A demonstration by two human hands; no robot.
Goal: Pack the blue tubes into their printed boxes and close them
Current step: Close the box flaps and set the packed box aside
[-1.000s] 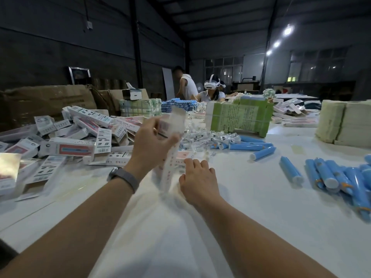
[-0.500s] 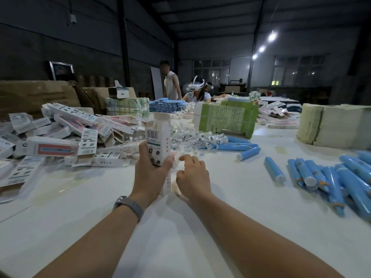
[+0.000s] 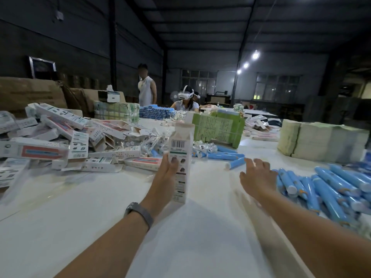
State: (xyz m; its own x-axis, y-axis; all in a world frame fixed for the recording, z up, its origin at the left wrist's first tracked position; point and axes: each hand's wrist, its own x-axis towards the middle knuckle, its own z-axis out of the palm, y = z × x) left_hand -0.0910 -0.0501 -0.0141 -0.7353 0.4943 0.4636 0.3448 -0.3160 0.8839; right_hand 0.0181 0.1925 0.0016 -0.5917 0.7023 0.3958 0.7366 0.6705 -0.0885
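— Where does the one view look from?
— From the head, forward and down across the tabletop (image 3: 60, 217), near both forearms; the hall's far wall is well beyond.

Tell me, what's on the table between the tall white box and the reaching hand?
Nothing: in the head view, only bare white table lies between the upright white printed cardboard box, held by the left hand, and the open right hand.
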